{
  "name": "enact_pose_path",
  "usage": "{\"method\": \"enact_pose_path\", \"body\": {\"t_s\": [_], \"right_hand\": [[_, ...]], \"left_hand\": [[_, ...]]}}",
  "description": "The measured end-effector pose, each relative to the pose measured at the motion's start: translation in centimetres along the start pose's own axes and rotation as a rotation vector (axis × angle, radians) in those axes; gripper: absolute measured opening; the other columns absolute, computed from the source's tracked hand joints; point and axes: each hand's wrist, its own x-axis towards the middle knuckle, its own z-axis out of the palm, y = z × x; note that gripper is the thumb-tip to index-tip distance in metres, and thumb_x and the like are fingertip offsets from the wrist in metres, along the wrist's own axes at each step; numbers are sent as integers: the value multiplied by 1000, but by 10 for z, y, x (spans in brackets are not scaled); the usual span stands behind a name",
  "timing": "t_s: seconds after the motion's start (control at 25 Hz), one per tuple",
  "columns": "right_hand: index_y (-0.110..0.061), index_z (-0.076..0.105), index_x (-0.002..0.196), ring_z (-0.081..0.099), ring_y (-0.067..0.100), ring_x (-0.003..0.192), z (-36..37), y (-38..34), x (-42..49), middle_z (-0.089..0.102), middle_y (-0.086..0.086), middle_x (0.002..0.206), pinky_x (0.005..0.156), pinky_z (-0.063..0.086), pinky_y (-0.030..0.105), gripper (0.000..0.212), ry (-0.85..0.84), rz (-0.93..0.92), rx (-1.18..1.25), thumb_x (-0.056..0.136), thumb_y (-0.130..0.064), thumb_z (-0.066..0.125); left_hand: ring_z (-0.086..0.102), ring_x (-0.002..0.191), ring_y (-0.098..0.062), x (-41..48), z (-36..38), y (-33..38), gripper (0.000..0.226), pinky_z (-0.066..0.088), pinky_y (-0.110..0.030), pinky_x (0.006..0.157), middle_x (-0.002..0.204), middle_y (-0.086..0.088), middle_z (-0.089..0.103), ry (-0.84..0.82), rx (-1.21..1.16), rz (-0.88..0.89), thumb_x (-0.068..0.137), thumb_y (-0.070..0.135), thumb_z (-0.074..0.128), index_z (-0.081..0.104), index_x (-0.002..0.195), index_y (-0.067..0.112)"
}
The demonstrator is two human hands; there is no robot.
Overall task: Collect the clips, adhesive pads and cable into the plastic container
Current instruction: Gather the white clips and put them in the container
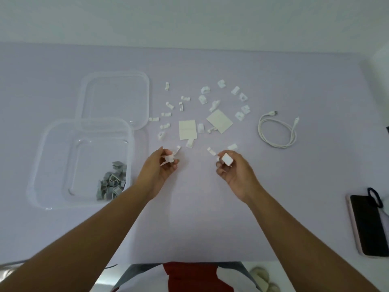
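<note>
Head view. The lilac table (210, 218) runs from the back wall to its near edge, which shows at the bottom of the frame.

The clear plastic container (50, 144) sits near the left, well inside both the left and the near edge. A heap of grey clips (111, 182) lies in its right near corner. Its lid (117, 81) lies just behind it, the near corner overlapped by the container rim.

White clips (203, 99) are scattered over the table centre, with two adhesive pads (187, 130) lying flat among them. The coiled white cable (276, 131) lies apart on the right, with bare surface all round it.

The left hand (160, 169) pinches a small bunch of white clips between thumb and fingertips, raised just right of the container. The right hand (233, 169) pinches one white clip (227, 159) in its fingertips.

A dark phone (367, 226) lies along the right edge with a black hair tie (376, 200) by its far end. The near half of the table, under both forearms, is bare.
</note>
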Motion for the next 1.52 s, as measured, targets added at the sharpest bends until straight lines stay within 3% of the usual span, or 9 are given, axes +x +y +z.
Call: {"method": "enact_pose_path", "body": {"t_s": [0.12,0.32,0.6,0.72,0.88,1.0,1.12,1.28,1.52], "right_hand": [[-8,57,70,56,14,59,-9,-35,15,58,5,65,52,46,24,28,79,-81,-130,95,-16,50],[-9,48,93,52,25,66,-26,-49,50,55,5,74,60,42,33,32,247,-492,-1501,94,-41,49],[-7,41,107,62,33,56,-34,-19,69,60,16,70,43,42,31,33,162,-863,-2084,91,-28,59],[-8,48,104,52,26,57,-36,-28,70,54,9,67,51,40,30,19,160,-731,-1684,95,-24,51],[-9,60,83,63,23,63,-6,-52,58,61,7,67,51,47,25,20,-28,-46,-167,92,-17,43],[-10,54,71,63,19,64,21,-55,58,64,8,76,43,41,18,28,-135,48,-74,95,-24,50],[-13,52,74,43,15,52,44,-52,67,50,0,61,44,33,22,30,-164,-241,-786,93,-36,56],[-18,42,115,58,28,68,60,-34,82,60,7,85,56,38,30,30,-316,-738,-1977,96,-42,45],[-12,41,114,64,29,59,54,-23,91,67,9,77,48,34,28,36,-439,-1011,-2264,91,-33,59]], "left_hand": [[52,59,-16,7,2,12,35,43,-24,54,67,-2,52,108,141,75,99,30,44,48,69,13],[61,74,-33,27,-1,9,34,42,-35,57,86,-17,58,383,1574,494,101,36,35,40,116,5],[63,78,-31,46,-13,0,29,41,-35,57,97,-13,57,446,1996,477,98,13,41,35,126,8],[52,62,-26,45,-17,5,13,38,-34,53,75,-9,51,413,1562,497,102,19,34,42,105,10],[45,53,-16,39,-6,18,37,37,-22,45,62,-4,46,240,98,278,102,32,38,55,76,13],[53,49,-10,37,6,35,32,31,-15,36,64,0,56,195,-199,174,97,36,49,51,74,15],[48,54,-15,47,12,45,29,33,-20,43,69,-2,49,318,337,319,94,38,55,48,78,15],[62,76,-31,59,11,44,49,45,-34,62,87,-13,59,481,1492,455,92,55,47,44,113,11],[66,81,-31,72,9,34,49,37,-32,58,94,-11,65,417,1967,449,98,51,33,38,127,11]]}}
